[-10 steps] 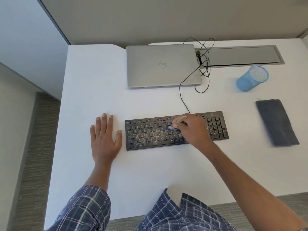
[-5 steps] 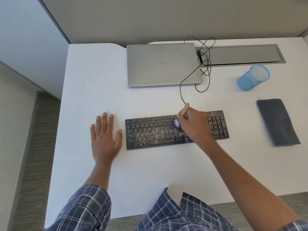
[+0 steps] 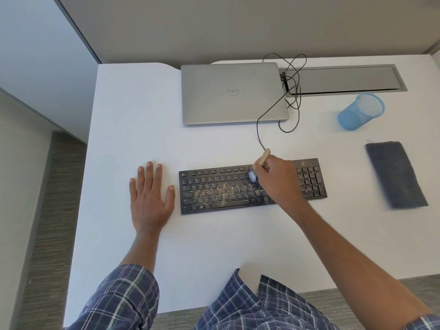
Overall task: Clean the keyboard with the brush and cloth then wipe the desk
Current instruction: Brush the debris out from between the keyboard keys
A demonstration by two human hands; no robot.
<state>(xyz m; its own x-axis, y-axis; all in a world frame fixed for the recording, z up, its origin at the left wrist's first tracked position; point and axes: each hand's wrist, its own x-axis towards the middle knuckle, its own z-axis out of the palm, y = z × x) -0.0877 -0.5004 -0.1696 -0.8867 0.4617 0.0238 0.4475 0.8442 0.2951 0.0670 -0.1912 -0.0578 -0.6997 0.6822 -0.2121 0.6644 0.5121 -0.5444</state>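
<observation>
Right hand (image 3: 277, 181) grips brush (image 3: 264, 156) on keyboard (image 3: 214, 191); mesh cup (image 3: 357, 115) near cloth (image 3: 396, 175).

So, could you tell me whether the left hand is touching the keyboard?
Apart. The head view shows a strip of white desk between the left hand and the keyboard; the hand lies flat on the desk.

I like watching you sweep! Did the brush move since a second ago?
Yes. Against the keyboard, the brush in the right hand slid away from the person, from the middle key rows to the top rows.
</observation>
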